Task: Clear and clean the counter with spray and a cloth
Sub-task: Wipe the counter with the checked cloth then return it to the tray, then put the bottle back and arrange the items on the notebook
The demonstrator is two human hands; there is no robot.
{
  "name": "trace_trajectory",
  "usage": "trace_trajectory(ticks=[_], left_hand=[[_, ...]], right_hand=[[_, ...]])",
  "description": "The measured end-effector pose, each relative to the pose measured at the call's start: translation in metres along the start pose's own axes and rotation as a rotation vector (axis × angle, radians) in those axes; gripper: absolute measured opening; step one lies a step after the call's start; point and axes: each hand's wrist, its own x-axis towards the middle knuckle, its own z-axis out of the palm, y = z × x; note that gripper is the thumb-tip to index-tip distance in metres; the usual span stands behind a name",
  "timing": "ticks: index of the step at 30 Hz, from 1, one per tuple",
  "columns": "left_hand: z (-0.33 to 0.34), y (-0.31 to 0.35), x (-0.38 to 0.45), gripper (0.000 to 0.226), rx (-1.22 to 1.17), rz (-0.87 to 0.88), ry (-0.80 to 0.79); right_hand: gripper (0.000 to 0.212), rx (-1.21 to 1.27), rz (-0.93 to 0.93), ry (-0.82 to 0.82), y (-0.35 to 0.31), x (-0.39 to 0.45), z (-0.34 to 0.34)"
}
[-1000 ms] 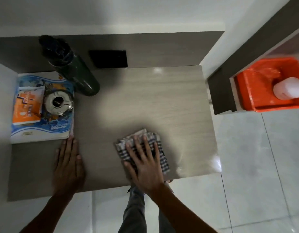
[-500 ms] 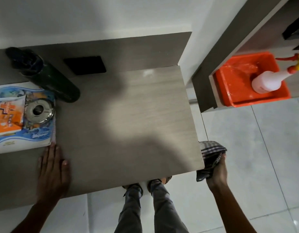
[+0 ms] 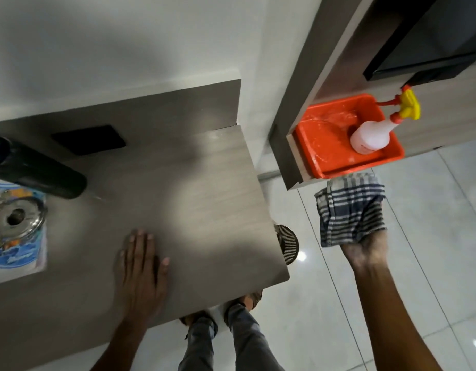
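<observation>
The grey wood-grain counter [image 3: 178, 188] fills the left and middle of the view. My left hand [image 3: 141, 269] lies flat on it near the front edge, fingers apart, holding nothing. My right hand [image 3: 365, 253] is off the counter to the right, over the floor, and grips a blue-and-white checked cloth [image 3: 349, 210] just below an orange tray [image 3: 325, 156]. A white spray bottle [image 3: 370, 135] with a yellow and red trigger stands in that tray on a shelf.
At the counter's left a dark bottle [image 3: 38, 170] lies beside a blue-and-orange packet [image 3: 20, 253] with a metal lid [image 3: 17, 218] on it. A black plate [image 3: 88, 140] sits on the back panel. A round floor drain [image 3: 287, 242] and my feet [image 3: 223, 314] show below.
My right hand lifted the cloth off the counter, carried it right past the edge and up toward the orange tray. My left hand slid right along the counter. The view turned right.
</observation>
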Motion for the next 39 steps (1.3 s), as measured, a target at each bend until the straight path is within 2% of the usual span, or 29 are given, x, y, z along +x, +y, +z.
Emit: trace_trajectory(ticks=[4, 7, 12, 14, 16, 17, 18, 20, 22, 29, 34, 39], left_hand=[[0.03, 0.057, 0.02, 0.077, -0.066, 0.071, 0.027], [0.05, 0.099, 0.03, 0.072, -0.085, 0.13, -0.015], [0.073, 0.163, 0.028, 0.076, -0.081, 0.207, -0.116], [0.081, 0.184, 0.022, 0.078, -0.064, 0.183, -0.15], [0.087, 0.204, 0.016, 0.082, -0.056, 0.153, -0.196], [0.09, 0.213, 0.013, 0.083, -0.031, 0.158, -0.214], [0.093, 0.22, 0.01, 0.082, 0.003, 0.18, -0.22], [0.1, 0.227, 0.005, 0.079, 0.036, 0.232, -0.216], [0.104, 0.226, 0.0, 0.079, 0.001, 0.244, -0.213], [0.105, 0.218, -0.01, 0.081, 0.055, 0.265, -0.249], [0.103, 0.216, -0.01, 0.08, 0.042, 0.287, -0.237], [0.105, 0.213, -0.011, 0.082, 0.062, 0.289, -0.287]], right_hand=[[0.038, 0.045, -0.084, -0.081, -0.033, 0.021, 0.031], [0.046, 0.024, -0.142, -0.11, -0.057, 0.043, 0.055], [0.068, -0.271, -0.241, -0.131, -0.092, 0.099, 0.088], [0.061, -0.553, -0.369, -0.089, -0.092, 0.12, 0.101], [0.055, -0.975, -0.529, -0.034, -0.079, 0.141, 0.108], [0.058, -1.222, -0.542, -0.046, -0.069, 0.153, 0.109], [0.061, -1.486, -0.492, -0.094, -0.057, 0.165, 0.107], [0.063, -1.907, -0.275, -0.221, -0.037, 0.184, 0.099], [0.064, -2.086, -0.137, -0.336, -0.029, 0.195, 0.098], [0.065, -2.314, -0.139, -0.513, -0.051, 0.202, 0.094], [0.072, -2.385, -0.177, -0.657, -0.067, 0.212, 0.094], [0.076, -2.392, -0.179, -0.67, -0.068, 0.212, 0.094]])
